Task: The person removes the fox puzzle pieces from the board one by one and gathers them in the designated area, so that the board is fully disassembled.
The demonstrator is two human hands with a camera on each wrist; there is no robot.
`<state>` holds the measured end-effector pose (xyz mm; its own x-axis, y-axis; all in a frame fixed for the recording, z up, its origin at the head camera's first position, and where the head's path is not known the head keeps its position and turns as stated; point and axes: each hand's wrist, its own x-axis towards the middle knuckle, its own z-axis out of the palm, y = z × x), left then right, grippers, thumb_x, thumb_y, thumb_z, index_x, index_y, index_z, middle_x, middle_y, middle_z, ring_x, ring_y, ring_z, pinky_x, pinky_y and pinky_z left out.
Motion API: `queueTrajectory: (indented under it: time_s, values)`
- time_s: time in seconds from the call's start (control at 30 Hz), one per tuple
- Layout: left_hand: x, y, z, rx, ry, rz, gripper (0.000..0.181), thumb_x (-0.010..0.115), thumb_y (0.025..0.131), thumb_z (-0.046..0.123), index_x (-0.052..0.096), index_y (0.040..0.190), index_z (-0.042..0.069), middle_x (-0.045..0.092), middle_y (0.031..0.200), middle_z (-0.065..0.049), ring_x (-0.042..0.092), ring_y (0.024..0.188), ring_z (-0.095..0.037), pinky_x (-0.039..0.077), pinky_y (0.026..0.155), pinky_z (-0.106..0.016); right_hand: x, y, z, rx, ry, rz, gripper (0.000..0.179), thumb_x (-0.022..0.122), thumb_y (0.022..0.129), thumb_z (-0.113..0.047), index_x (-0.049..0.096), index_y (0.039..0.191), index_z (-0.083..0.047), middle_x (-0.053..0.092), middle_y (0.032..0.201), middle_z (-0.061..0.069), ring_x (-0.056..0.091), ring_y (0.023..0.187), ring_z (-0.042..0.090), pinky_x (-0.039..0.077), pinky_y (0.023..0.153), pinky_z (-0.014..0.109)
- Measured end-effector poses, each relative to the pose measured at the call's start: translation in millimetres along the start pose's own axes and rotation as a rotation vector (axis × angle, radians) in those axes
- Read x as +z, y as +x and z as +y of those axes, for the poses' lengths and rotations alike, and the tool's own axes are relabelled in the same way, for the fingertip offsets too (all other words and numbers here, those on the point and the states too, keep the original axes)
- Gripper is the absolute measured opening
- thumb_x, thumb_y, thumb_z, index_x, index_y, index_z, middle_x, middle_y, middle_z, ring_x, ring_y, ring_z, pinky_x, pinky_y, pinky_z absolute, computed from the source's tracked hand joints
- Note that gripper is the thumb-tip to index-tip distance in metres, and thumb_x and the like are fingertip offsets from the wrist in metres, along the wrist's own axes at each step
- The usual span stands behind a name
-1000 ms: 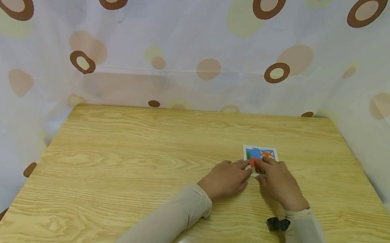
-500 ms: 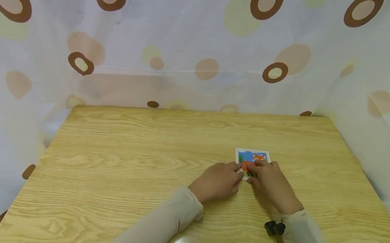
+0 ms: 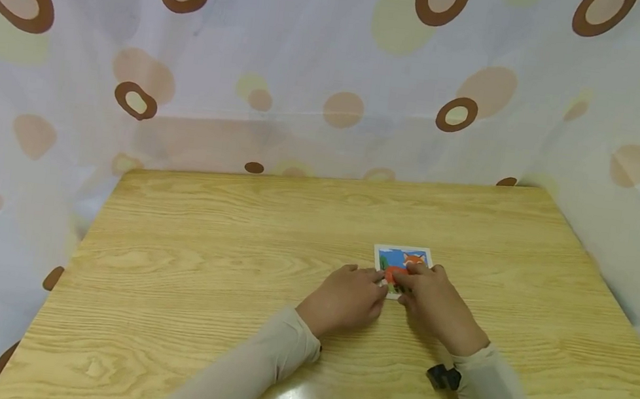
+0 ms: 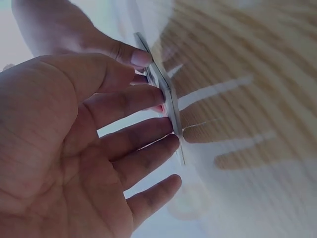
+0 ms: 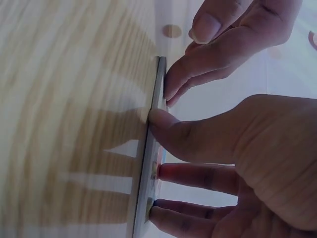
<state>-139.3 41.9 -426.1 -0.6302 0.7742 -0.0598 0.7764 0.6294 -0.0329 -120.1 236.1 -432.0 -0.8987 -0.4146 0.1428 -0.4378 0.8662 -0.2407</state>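
Observation:
A thin, flat board (image 3: 389,258) with a fox picture and a white border lies on the wooden table, right of the middle in the head view. My left hand (image 3: 342,299) is at its left near corner. In the left wrist view, straight fingertips (image 4: 171,99) touch the board's edge and face. From the right, my right hand (image 3: 443,306) reaches over the picture with extended fingers resting on it. Its thumb (image 5: 166,121) touches the near edge of the board (image 5: 145,168) in the right wrist view. Both hands cover the lower part of the picture.
The wood-grain table (image 3: 200,265) spreads out on all sides of the board. A white curtain (image 3: 313,47) with brown and beige spots stands behind it and on both sides. A small black device (image 3: 444,377) sits at the right wrist.
The board has slid left and slightly toward me, with both hands moving along on it. The fingers keep much the same pose.

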Motion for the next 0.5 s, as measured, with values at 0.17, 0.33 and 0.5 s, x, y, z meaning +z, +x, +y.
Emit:
queueTrajectory:
  time_s: [0.17,0.33,0.5]
  values:
    - [3.0,-6.2,1.1,0.025,0.054,0.015,0.027,0.055,0.105,0.031,0.076,0.116,0.016,0.07,0.123,0.0,0.064,0.119,-0.015,0.05,0.104,-0.038,2.8,0.0,-7.1,-0.036,-0.009,0.024,0.03,0.089,0.078,-0.002,0.079,0.105,-0.006,0.07,0.115,0.023,0.047,0.072,0.031,0.047,0.067,0.041]
    - [7.0,-17.1,-1.5,0.037,0.07,0.055,0.024,0.057,0.105,0.029,0.075,0.112,0.016,0.07,0.119,0.001,0.066,0.114,-0.014,0.051,0.101,-0.034,5.7,0.4,-15.6,-0.052,-0.023,0.03,0.029,0.091,0.074,-0.003,0.078,0.1,-0.008,0.07,0.111,0.02,0.045,0.07,0.029,0.045,0.067,0.039]
    - [10.0,-30.4,-3.8,0.042,0.08,0.097,0.024,0.057,0.105,0.028,0.075,0.115,0.016,0.069,0.117,0.001,0.068,0.106,-0.014,0.053,0.095,-0.032,6.5,0.9,-25.3,-0.055,-0.039,0.02,0.029,0.092,0.073,-0.003,0.077,0.098,-0.008,0.069,0.104,0.013,0.048,0.072,0.029,0.05,0.066,0.039]
